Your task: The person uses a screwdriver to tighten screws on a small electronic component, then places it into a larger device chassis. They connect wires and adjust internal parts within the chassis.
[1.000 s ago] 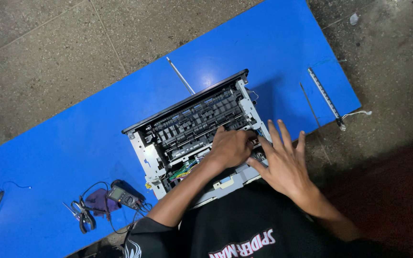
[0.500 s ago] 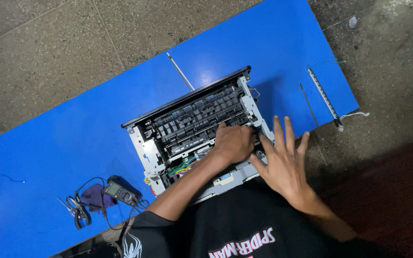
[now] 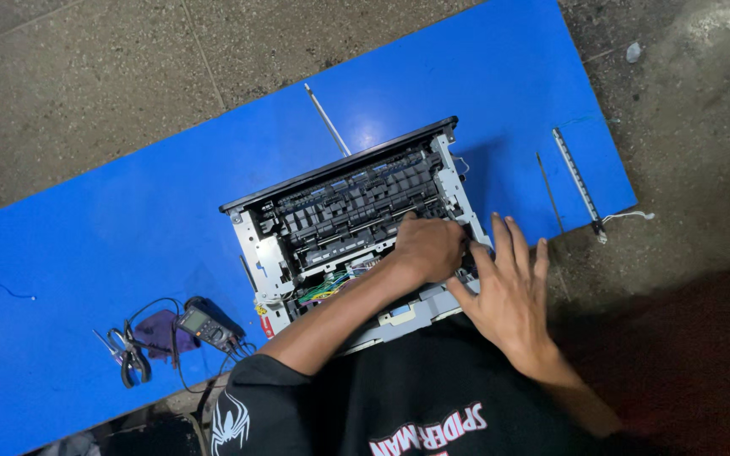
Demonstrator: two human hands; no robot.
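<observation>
Blue tabletop (image 3: 111,253) over a grey stone floor carries an opened printer chassis (image 3: 348,219). Left hand (image 3: 427,249), fingers curled inside its right end; what they grip is hidden. Right hand (image 3: 509,291) lies flat, fingers spread, bracing that corner. Coloured wires (image 3: 324,290) nearby could snag; loose rods (image 3: 580,181) could roll off.

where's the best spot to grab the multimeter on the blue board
Grip the multimeter across its two long sides, coming from above. It lies flat on the blue board, so only the sides offer purchase. Its leads loop around it, so lift slowly; pliers lie close on one side.
</observation>
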